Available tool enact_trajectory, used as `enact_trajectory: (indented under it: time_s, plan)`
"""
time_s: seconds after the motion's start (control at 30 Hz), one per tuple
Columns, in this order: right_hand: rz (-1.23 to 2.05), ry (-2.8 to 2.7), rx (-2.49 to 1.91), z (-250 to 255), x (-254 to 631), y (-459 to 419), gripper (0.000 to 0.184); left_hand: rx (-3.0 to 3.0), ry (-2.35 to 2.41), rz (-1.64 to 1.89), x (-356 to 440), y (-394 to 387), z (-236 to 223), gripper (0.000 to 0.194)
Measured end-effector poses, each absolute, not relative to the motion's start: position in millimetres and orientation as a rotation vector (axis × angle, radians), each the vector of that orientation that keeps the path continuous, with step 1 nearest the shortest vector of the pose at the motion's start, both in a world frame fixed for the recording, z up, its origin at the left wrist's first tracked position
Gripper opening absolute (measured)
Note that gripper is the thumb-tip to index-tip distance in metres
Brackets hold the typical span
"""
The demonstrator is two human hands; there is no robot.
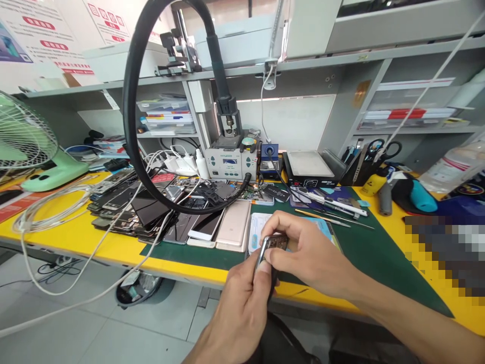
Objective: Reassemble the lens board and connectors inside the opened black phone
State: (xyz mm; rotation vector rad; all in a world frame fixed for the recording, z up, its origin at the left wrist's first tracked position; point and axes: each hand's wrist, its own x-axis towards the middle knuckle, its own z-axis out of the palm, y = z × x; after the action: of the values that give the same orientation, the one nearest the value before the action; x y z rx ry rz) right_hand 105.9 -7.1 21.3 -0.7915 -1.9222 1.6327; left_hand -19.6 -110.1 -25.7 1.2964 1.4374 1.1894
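Yellow counter (125, 248) and green mat (386, 273) spread behind what looks like an opened phone (279, 241), held up near the front edge. Left grip (244, 293) closes around its lower part; right grip (308, 250) pinches its upper end. Good handling likely means bracing firmly on the left without squeezing, pressing lightly and evenly on the right, and sparing exposed parts.

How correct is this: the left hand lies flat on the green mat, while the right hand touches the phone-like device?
Not quite: the left hand is not flat on the green mat; the head view shows it gripping the phone-like device, while the right hand touches it.
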Motion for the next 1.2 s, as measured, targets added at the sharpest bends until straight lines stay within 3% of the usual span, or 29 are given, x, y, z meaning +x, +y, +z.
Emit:
enact_trajectory:
  time_s: [0.5,0.7,0.9,1.2]
  plan:
    - [1.585,-2.017,-0.840,26.5,107.1,-5.5,0.012,0.953,1.556,1.324,-19.3,-113.7,-21.0,0.046]
    - [1.535,-2.029,-0.960,25.1,99.2,-5.2,0.011,0.807,1.340,1.321,-21.7,-104.7,-24.1,0.051]
    - [1.813,-1.973,-0.780,30.4,115.2,11.4,0.034,0.543,0.994,1.161,-29.2,-104.9,-24.0,0.064]
    - [1.901,-1.923,-0.735,36.0,129.0,20.7,0.027,0.407,0.806,1.247,-30.4,-107.2,-18.8,0.065]
